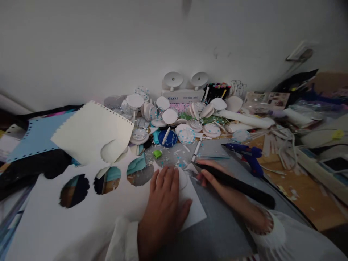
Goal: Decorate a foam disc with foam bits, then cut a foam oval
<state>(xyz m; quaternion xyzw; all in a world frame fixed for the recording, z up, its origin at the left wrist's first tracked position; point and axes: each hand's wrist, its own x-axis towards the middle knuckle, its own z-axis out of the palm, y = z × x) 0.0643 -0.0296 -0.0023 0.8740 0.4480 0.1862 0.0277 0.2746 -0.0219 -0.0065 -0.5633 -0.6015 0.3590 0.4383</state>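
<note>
My left hand (pixel 164 197) lies flat, fingers stretched out, pressing on a large white sheet of card (pixel 114 214) that has several round, rough-edged holes in it. Just right of my fingertips, a round white disc (pixel 183 180) rests on the sheet near its right edge. My right hand (pixel 213 179) is closed around a knife with a long black handle (pixel 239 185). Its tip points left, close to the sheet's edge beside a small white scrap (pixel 191 167). The blade is too blurred to make out fully. Under the sheet lies a grey cutting mat (pixel 212 221).
A blue glue gun (pixel 248 154) with a cord lies at right. Ahead, a white marker (pixel 196 150) and a green lump (pixel 157 154) rest on the mat. White discs (pixel 186 134) pile against an emergency light (pixel 183 95). A cream punched sheet (pixel 92 130) leans at left.
</note>
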